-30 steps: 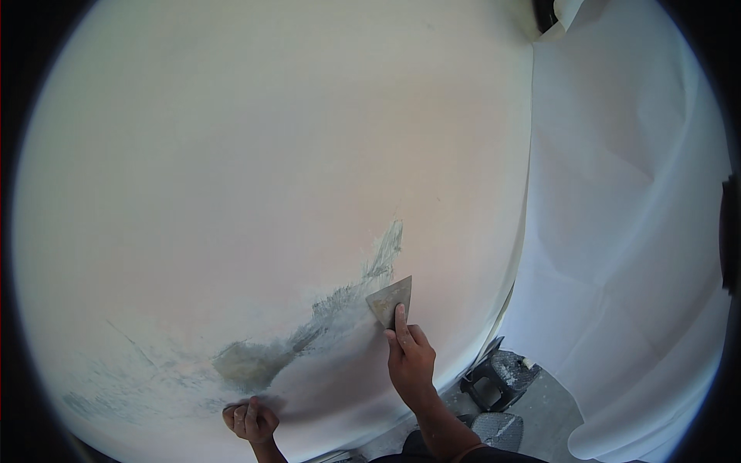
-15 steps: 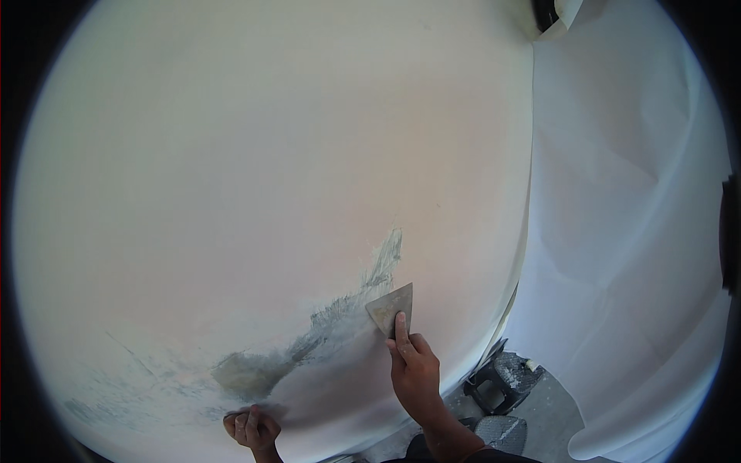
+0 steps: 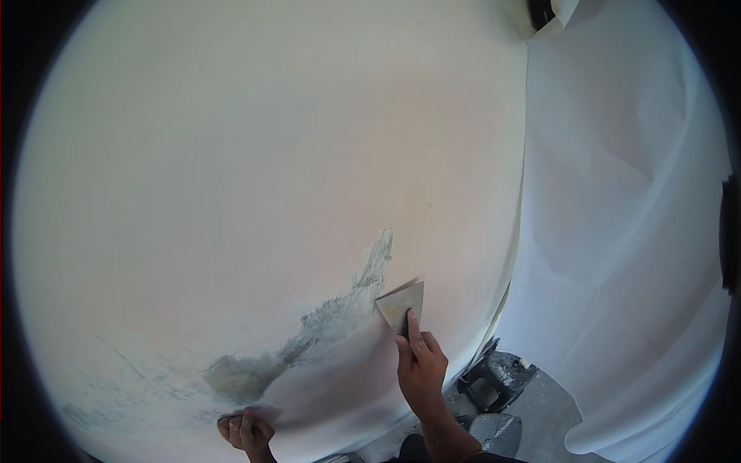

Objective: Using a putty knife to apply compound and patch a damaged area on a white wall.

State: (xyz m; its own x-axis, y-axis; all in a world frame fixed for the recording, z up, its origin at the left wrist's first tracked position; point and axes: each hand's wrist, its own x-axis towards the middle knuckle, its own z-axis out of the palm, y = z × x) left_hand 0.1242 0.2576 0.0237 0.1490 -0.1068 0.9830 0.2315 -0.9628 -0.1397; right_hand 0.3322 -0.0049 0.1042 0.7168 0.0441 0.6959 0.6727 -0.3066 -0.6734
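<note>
A large pale, pinkish upright surface [image 3: 255, 154] fills most of the view, with a rough grey streak [image 3: 328, 320] across its lower part. My right hand [image 3: 421, 363] grips a scraper with a flat triangular metal blade [image 3: 394, 305], index finger pressed along it, at the surface just right of the streak's upper part. My left hand [image 3: 245, 428] is low at the surface, below the streak's dark lower end, its fingers curled round something dark that I cannot make out.
A large creased white sheet [image 3: 602, 216] hangs along the right. Below it, a black plastic object like a stool [image 3: 486, 382] and a grey flat-topped thing [image 3: 494, 432] stand on a grey floor [image 3: 544, 409], spattered white. A dark object [image 3: 544, 14] shows at the top right.
The blade in my right hand has shifted a little right, away from the streak, and changed its angle. My left hand stays low; the view has shifted slightly.
</note>
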